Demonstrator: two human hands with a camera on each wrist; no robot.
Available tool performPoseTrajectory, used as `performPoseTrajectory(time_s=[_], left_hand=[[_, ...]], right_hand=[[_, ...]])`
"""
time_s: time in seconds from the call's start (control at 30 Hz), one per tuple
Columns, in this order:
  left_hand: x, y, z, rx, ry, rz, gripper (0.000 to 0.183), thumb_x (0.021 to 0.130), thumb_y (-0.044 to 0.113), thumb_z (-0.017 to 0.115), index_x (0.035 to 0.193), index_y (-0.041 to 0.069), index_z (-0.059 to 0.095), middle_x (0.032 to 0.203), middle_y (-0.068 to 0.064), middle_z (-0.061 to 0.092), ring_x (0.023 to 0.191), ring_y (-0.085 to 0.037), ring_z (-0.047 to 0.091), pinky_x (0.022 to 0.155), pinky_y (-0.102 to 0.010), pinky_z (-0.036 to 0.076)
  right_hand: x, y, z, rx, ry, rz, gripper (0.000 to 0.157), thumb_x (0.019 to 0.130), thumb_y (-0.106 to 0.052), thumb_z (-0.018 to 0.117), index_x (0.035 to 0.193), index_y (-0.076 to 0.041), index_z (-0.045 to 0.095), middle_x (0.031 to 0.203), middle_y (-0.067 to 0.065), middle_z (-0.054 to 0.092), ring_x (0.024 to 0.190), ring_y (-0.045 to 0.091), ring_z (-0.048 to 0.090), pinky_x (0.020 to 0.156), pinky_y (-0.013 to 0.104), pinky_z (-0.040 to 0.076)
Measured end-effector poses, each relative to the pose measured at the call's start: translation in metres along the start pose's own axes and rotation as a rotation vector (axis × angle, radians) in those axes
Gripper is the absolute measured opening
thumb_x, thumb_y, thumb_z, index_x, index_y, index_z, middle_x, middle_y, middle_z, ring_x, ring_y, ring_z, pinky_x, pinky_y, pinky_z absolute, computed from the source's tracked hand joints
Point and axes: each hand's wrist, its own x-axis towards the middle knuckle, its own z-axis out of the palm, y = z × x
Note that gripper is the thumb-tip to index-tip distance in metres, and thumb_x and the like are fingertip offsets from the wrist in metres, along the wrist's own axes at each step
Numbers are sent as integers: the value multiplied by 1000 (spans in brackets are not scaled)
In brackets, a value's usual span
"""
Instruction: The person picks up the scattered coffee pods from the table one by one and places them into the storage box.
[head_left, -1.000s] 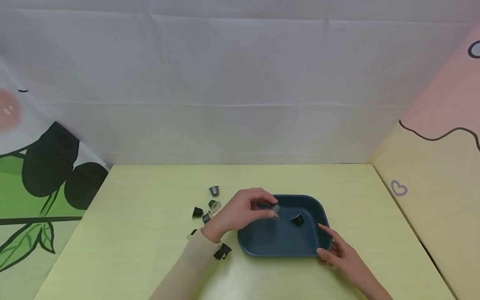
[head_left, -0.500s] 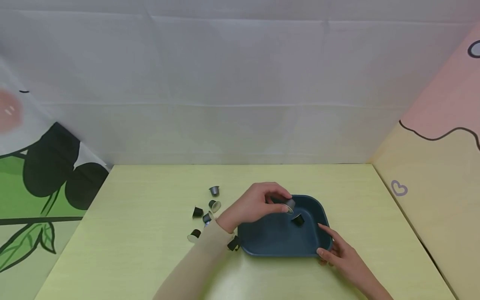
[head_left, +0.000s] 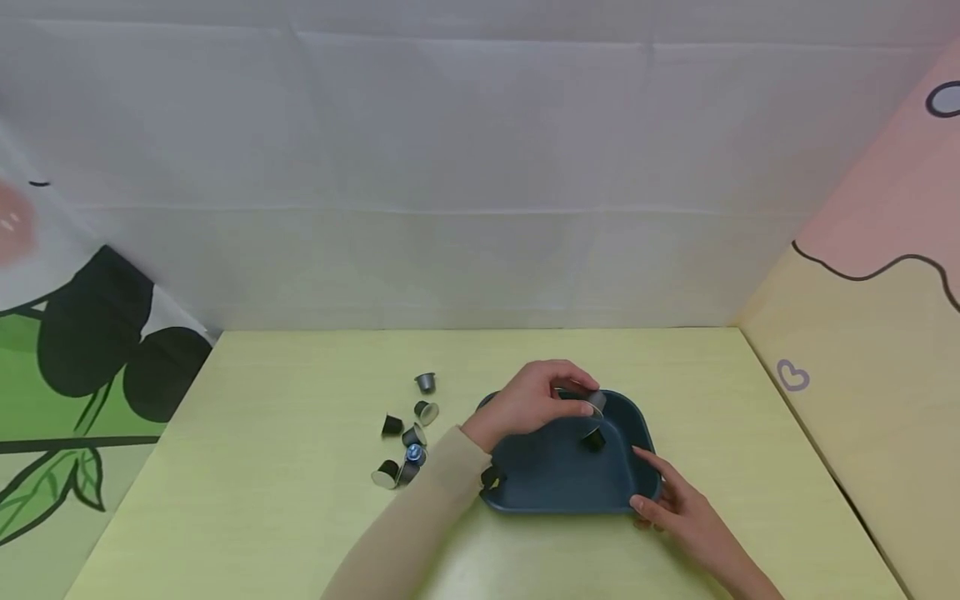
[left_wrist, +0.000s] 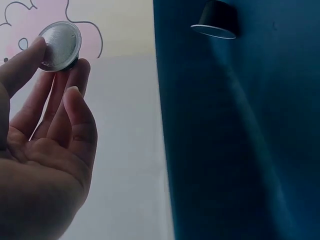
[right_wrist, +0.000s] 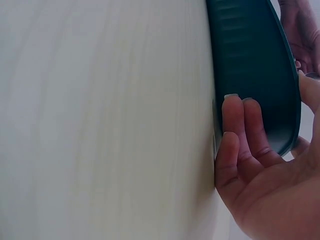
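My left hand (head_left: 528,404) pinches a grey coffee capsule (head_left: 597,402) between thumb and fingers, above the far right part of a dark blue tray (head_left: 547,483). Its silvery lid (left_wrist: 62,46) faces the left wrist camera. A black coffee capsule (head_left: 594,440) lies inside the tray, just below the held one; in the left wrist view this black capsule (left_wrist: 217,19) shows its pale rim. At the tray's near right corner, my right hand (head_left: 690,521) grips the wall, thumb and index finger at the rim. Its other fingers (right_wrist: 232,115) lie against the tray's outside (right_wrist: 252,55).
Several capsules lie left of the tray: a grey one (head_left: 426,382) farthest back, a black one (head_left: 392,425), a blue one (head_left: 415,453) and a black one with a pale lid (head_left: 387,474) among them. A white cloth wall (head_left: 480,267) stands behind the yellow table (head_left: 262,467).
My left hand has carried the grey capsule rightward over the tray, uncovering more capsules on the table. My right hand and the tray have stayed in place.
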Motion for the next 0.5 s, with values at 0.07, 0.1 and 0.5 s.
performPoseTrajectory(time_s=[0.07, 0.1, 0.5], left_hand=[[1, -3, 2, -3, -3, -19, 30, 89, 16, 77, 118, 13, 70, 112, 5, 68, 99, -3, 64, 77, -24, 52], [2, -4, 2, -3, -6, -28, 30, 89, 16, 77, 119, 13, 70, 112, 5, 68, 99, -3, 64, 79, -24, 52], [4, -19, 10, 52, -53, -108, 28, 88, 17, 78, 116, 15, 72, 107, 9, 70, 100, -3, 64, 89, -23, 49]], right_hand=[[0, 1, 0, -1, 2, -7, 65, 98, -22, 66, 154, -16, 32, 80, 11, 66, 73, 23, 66, 66, 29, 51], [0, 1, 0, -3, 3, -8, 65, 98, -22, 66, 154, -16, 33, 80, 11, 66, 73, 23, 66, 66, 29, 51], [1, 2, 1, 2, 3, 1, 65, 98, -22, 65, 154, -16, 32, 80, 12, 65, 73, 23, 65, 67, 29, 51]])
